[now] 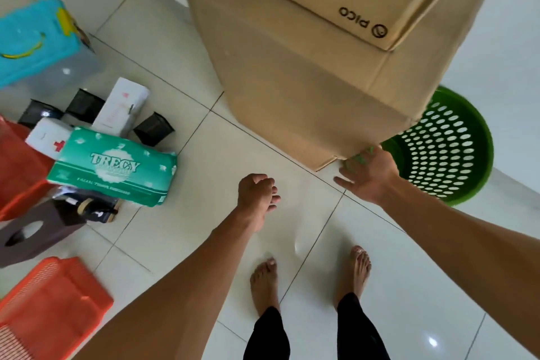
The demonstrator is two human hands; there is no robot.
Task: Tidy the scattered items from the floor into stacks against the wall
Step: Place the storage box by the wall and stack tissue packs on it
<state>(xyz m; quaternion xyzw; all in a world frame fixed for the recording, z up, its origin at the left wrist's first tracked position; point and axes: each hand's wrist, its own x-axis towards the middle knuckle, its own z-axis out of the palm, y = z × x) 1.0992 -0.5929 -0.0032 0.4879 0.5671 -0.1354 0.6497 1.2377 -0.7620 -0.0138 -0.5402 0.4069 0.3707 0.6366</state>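
Right hand (368, 175) spread, fingertips touching cardboard box (306, 90) corner, left hand (257, 193) loosely curled, empty

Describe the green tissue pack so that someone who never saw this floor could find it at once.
Start from the tall stack of cardboard boxes and look left across the white tiles to the cluster of scattered items. The green tissue pack lies at its near edge, partly over a white first-aid box. It alone is soft, green, and printed "TRECY".
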